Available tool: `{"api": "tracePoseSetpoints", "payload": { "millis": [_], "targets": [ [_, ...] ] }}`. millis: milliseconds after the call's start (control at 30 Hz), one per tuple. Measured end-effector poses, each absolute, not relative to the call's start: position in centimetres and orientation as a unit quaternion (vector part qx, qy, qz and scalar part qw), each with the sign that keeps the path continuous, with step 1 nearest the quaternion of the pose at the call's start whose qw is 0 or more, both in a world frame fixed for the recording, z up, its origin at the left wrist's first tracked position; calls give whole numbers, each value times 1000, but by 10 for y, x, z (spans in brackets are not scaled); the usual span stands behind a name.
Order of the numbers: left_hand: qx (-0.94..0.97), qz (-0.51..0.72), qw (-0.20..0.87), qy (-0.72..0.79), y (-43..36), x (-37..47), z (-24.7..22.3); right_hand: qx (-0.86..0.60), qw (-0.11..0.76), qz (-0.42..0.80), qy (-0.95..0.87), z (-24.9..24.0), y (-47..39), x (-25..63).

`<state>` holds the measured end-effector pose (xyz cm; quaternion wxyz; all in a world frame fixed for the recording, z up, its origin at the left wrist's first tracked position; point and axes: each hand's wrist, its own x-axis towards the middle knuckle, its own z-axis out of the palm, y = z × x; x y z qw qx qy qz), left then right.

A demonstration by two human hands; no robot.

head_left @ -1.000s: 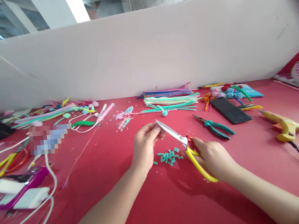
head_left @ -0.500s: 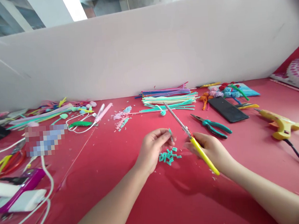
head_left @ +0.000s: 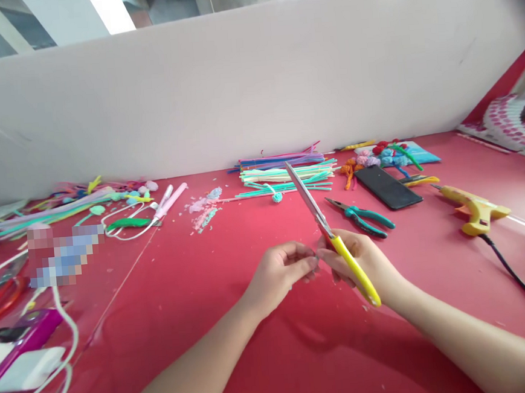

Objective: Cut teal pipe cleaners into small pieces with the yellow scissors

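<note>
Yellow-handled scissors (head_left: 354,272) rest in my right hand (head_left: 370,253), which is closed around them with the metal blades pointing up and away. My left hand (head_left: 278,275) is curled, thumb and fingers drawn together; what it holds, if anything, is hidden. The fingertips of both hands nearly meet above the red tabletop (head_left: 276,365). The short teal pieces are out of sight now. Ahead of the hands lie bundled teal and pale pipe cleaners (head_left: 283,173) and a small teal pompom (head_left: 277,198).
Right of the hands are teal-handled pliers (head_left: 368,219), a black phone (head_left: 389,188) and a yellow glue gun (head_left: 475,207) with a cord. Fuzzy scraps (head_left: 206,216) lie back left. White cables (head_left: 70,320) and a purple power strip (head_left: 26,345) occupy the left. A white partition (head_left: 218,97) stands behind.
My left hand has moved right and slightly down, towards my right hand. The teal piece at its fingertips and the small teal pile no longer show. The camera view has shifted slightly right.
</note>
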<state>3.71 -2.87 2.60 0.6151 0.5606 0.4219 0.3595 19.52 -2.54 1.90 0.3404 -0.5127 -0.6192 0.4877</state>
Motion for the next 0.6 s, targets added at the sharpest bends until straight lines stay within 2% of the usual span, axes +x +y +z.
{"api": "tracePoseSetpoints", "payload": {
  "millis": [133, 267, 433, 600],
  "targets": [
    [563, 367, 606, 425, -29, 38, 26, -521, 326, 434, -658, 18, -24, 197],
    [490, 447, 603, 442, -24, 33, 24, -533, 306, 336, -714, 14, -20, 200],
    [409, 567, 584, 413, -13, 19, 25, -556, 217, 220, -772, 11, -21, 199],
    [399, 613, 567, 379, -10, 12, 30, -558, 172, 131, -801, 13, -26, 196]
  ]
}}
